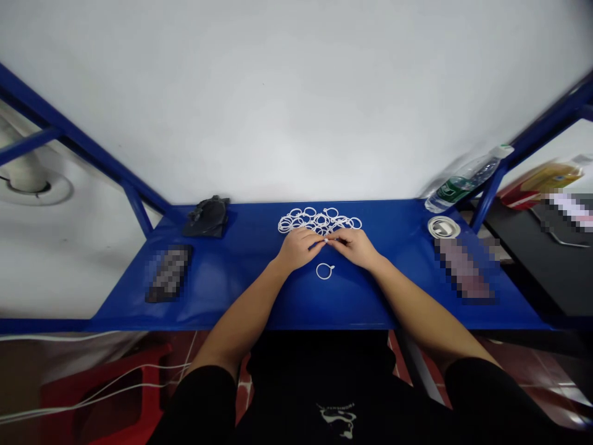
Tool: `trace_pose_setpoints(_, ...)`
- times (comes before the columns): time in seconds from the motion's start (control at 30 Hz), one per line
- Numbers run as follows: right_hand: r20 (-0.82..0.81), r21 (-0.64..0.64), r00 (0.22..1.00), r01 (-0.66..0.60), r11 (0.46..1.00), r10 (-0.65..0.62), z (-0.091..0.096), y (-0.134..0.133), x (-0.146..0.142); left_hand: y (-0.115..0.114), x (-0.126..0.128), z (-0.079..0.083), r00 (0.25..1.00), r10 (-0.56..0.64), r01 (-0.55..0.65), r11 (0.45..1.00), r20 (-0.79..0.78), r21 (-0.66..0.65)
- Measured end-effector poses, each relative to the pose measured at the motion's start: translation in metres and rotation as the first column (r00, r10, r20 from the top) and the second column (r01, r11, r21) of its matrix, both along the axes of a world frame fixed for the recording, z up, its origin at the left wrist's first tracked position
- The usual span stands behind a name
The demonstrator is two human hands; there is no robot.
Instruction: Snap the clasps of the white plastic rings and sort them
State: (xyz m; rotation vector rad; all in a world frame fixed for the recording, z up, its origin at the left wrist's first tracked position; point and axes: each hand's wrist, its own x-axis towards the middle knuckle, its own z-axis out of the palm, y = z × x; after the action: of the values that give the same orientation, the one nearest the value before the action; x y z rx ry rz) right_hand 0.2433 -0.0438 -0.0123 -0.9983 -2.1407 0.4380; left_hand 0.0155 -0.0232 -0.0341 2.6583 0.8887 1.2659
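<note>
My left hand [298, 248] and my right hand [356, 247] meet over the middle of the blue table, each in a closed pinch. Between their fingertips shows a small white piece [326, 240]; whether it is part of a ring is hidden by the fingers. Just behind the hands lies a pile of white curtain rings [319, 219], thin hoops with small eyelets, overlapping one another. One single white curtain ring [317, 272] lies flat in front of the hands, its eyelet pointing to the upper right, touched by neither hand.
On the left of the blue table [231, 296] sit a black plastic bag [208, 217] and a blurred dark object [169, 274]. At right are a leaning water bottle [463, 183], a white roll [443, 227] and a blurred flat object [466, 269]. Blue frame bars [139, 207] rise at both sides.
</note>
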Motion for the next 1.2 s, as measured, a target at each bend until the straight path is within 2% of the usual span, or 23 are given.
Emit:
trace_pose_setpoints(0.47, -0.059, 0.008, 0.997, -0.041, 0.999, 0.042, -0.002, -0.005, -0.006, -0.005, 0.004, 0.004, 1.0, 0.006, -0.007, 0.998, 0.01, 0.06)
trace_pose_setpoints(0.67, -0.065, -0.001, 0.998, 0.008, 1.0, -0.008, 0.007, -0.005, -0.002, -0.005, 0.005, 0.006, 0.999, 0.019, -0.02, 0.999, 0.036, 0.034)
trace_pose_setpoints(0.8, 0.072, -0.067, 0.997, 0.008, 0.998, -0.003, 0.014, -0.003, 0.007, -0.001, 0.001, 0.004, 0.999, 0.037, -0.037, 0.999, 0.02, 0.013)
trace_pose_setpoints(0.93, 0.294, -0.229, 0.951, -0.033, 0.973, 0.102, 0.017, -0.004, 0.008, 0.004, -0.004, 0.0, 0.993, 0.119, -0.119, 0.993, 0.017, -0.02)
trace_pose_setpoints(1.0, 0.333, -0.285, 0.933, -0.036, 0.958, 0.135, 0.018, -0.004, 0.007, 0.006, -0.006, -0.002, 0.992, 0.129, -0.129, 0.991, 0.011, -0.03)
trace_pose_setpoints(1.07, 0.334, -0.278, 0.939, 0.009, 0.96, 0.088, 0.021, -0.002, 0.01, 0.006, -0.006, -0.002, 0.992, 0.124, -0.124, 0.992, 0.007, -0.033)
trace_pose_setpoints(1.2, 0.394, -0.175, 0.912, 0.198, 0.964, -0.115, 0.026, 0.008, 0.025, 0.005, -0.004, -0.002, 0.996, 0.094, -0.094, 0.995, 0.002, -0.028)
